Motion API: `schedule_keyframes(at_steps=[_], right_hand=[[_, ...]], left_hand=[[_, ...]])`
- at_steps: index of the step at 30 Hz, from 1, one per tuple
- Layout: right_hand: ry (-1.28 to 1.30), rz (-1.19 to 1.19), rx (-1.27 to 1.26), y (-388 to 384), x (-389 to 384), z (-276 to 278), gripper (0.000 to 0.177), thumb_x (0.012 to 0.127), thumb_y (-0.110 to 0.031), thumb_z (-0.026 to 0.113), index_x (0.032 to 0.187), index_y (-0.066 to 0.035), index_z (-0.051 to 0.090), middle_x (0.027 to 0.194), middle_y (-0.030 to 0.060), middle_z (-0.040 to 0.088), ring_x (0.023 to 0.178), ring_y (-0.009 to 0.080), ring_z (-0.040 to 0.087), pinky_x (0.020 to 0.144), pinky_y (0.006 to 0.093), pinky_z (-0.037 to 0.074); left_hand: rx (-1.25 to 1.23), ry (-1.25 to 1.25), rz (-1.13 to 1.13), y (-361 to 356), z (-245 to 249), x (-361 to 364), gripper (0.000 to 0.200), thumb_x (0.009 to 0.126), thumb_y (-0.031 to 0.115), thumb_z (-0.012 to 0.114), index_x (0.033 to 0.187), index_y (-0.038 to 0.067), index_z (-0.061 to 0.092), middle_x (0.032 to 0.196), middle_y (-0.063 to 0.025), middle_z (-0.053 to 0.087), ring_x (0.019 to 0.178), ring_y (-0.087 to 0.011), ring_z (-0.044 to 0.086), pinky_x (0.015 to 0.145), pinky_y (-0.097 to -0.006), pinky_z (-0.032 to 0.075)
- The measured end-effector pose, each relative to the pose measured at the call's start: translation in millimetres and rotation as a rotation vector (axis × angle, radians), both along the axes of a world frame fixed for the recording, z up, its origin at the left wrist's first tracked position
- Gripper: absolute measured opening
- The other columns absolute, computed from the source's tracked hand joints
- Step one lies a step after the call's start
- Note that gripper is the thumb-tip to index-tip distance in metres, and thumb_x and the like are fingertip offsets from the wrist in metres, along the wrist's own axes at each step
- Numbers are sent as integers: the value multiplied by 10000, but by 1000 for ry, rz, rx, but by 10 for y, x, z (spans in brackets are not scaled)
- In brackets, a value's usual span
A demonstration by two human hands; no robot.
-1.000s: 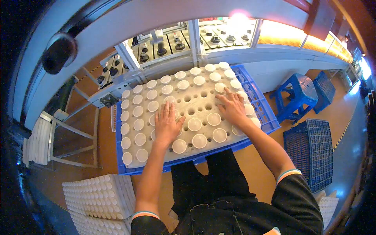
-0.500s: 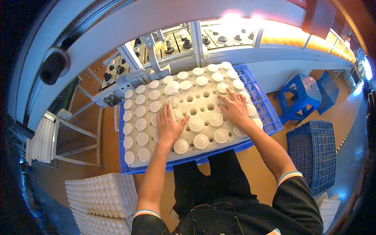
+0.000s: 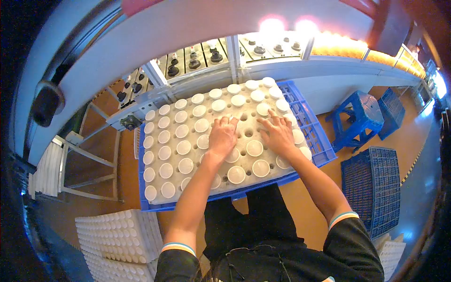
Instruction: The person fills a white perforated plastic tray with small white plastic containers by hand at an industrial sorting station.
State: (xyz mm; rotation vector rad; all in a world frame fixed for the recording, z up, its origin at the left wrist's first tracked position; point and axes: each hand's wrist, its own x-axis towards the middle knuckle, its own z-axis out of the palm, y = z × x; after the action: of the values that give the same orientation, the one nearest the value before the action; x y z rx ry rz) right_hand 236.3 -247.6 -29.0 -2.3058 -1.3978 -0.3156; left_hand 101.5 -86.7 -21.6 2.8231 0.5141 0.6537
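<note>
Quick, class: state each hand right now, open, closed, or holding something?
Left hand: fingers curled onto the white tray; any hold cannot be told.
Right hand: open, fingers spread flat on the tray.

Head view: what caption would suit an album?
Left hand and right hand rest on a white holed tray of white cups atop a blue crate.

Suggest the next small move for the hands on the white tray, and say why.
Probably the left hand should pinch the cup beside it and lift it: both it and the right hand rest on the tray around empty holes, and that cup sits nearest.
</note>
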Motion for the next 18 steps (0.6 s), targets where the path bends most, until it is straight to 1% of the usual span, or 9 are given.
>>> schedule_keyframes(at_steps=[5,7,8,10,11,13,14,16,18], right_hand=[[6,-2,4,1,13,-16,398,791,-272,640,1183,-223,592,1362,186,435,1179,318,476,1015,468,271],[-6,6,-17,-2,17,-19,418,802,-295,627,1210,-213,581,1373,190,420,1164,325,483,1034,475,272],[-3,4,-18,-5,13,-32,418,802,-295,627,1210,-213,581,1373,190,420,1164,325,483,1034,475,272],[-1,17,20,2,17,-31,424,793,-281,626,1208,-208,580,1376,191,417,1166,326,480,1037,473,266],[-6,19,19,2,18,-29,424,793,-281,626,1208,-208,580,1376,191,417,1166,326,480,1037,473,266],[13,4,-10,14,21,-27,432,780,-258,625,1206,-200,579,1379,191,414,1164,329,481,1038,471,263],[11,3,-8,13,23,-23,432,780,-258,625,1206,-200,579,1379,191,414,1164,329,481,1038,471,263],[0,3,-18,8,17,-12,436,775,-245,619,1206,-195,576,1380,190,413,1165,329,480,1036,467,265],[8,4,-18,-1,1,14,430,776,-246,618,1201,-194,579,1381,191,412,1167,328,479,1036,466,266]], left_hand=[[-146,1,75,101,87,-49,480,728,222,734,1145,86,538,1153,-155,573,1028,-291,558,927,-433,419],[-465,-53,248,82,236,-58,450,718,196,744,1094,75,529,1107,-150,585,970,-280,582,896,-420,439],[-466,-49,247,115,185,-48,450,718,196,744,1094,75,529,1107,-150,585,970,-280,582,896,-420,439],[-781,-425,79,214,27,-18,384,751,200,739,1033,61,518,1082,-161,590,906,-280,624,756,-407,517],[-782,-431,79,248,-35,-11,384,751,200,739,1033,61,518,1082,-161,590,906,-280,624,756,-407,517],[-456,-326,95,288,-51,-1,339,753,189,725,980,51,516,1100,-154,575,947,-296,610,800,-402,507],[-454,-328,94,301,-69,-12,339,753,189,725,980,51,516,1100,-154,575,947,-296,610,800,-402,507],[-348,-52,65,282,-55,-57,320,750,175,713,977,47,528,1148,-154,555,1035,-325,572,874,-414,477],[-270,-98,62,251,-74,-87,324,747,166,708,995,47,537,1187,-157,542,1086,-331,541,919,-423,447]])
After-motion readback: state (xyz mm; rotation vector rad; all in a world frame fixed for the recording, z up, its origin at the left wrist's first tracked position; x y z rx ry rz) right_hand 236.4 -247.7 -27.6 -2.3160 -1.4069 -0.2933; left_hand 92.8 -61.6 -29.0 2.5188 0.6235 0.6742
